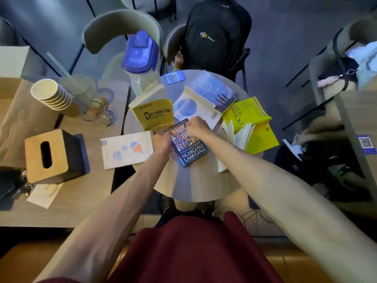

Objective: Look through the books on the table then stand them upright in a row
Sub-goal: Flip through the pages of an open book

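place: café or shared office lounge | seating: round table [183,186], side table [18,123], padded chairs [120,27] | service: stacked paper cups [53,95], pitcher [140,56], glasses [98,112], tissue box [53,157] | tabletop: QR cards [174,77] | floor: grey carpet [275,48]
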